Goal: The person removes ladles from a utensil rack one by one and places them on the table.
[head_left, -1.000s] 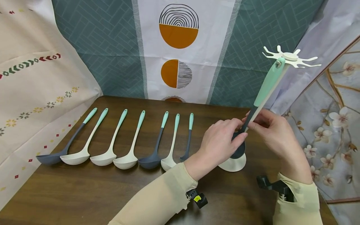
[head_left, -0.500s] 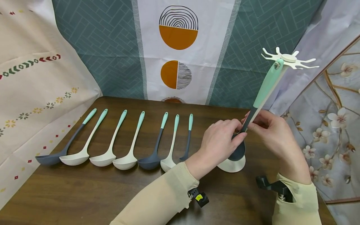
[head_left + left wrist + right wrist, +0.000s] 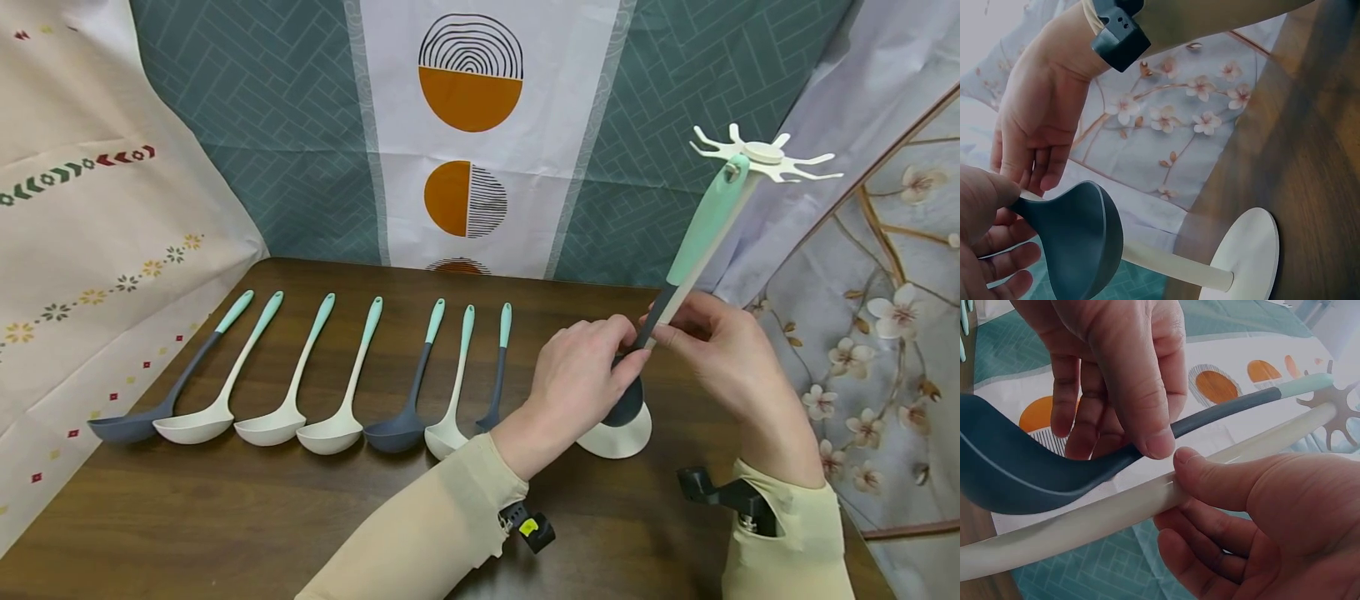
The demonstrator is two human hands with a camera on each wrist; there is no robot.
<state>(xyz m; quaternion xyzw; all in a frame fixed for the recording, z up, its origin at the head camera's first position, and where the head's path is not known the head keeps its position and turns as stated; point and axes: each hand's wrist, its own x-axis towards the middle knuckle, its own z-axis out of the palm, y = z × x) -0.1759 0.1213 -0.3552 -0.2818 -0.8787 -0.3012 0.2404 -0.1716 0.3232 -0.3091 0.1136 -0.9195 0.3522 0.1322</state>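
Note:
In the head view my left hand pinches a dark grey ladle with a mint grip, on its handle just above the bowl. The ladle is upright, grip end up, along a white utensil stand. My right hand holds the stand's pole between thumb and fingers, as the right wrist view shows. The ladle's holed tip is at the stand's hooked top; whether a hook passes through it I cannot tell. The left wrist view shows the ladle's bowl beside the pole, above the round base.
Several more ladles lie in a row on the brown table, mint grips away from me. The nearest to my left arm is a small dark ladle; a white ladle lies beside it. A floral curtain hangs at the right.
Both hands keep their holds on the ladle and the pole. The whole head view has only shifted slightly.

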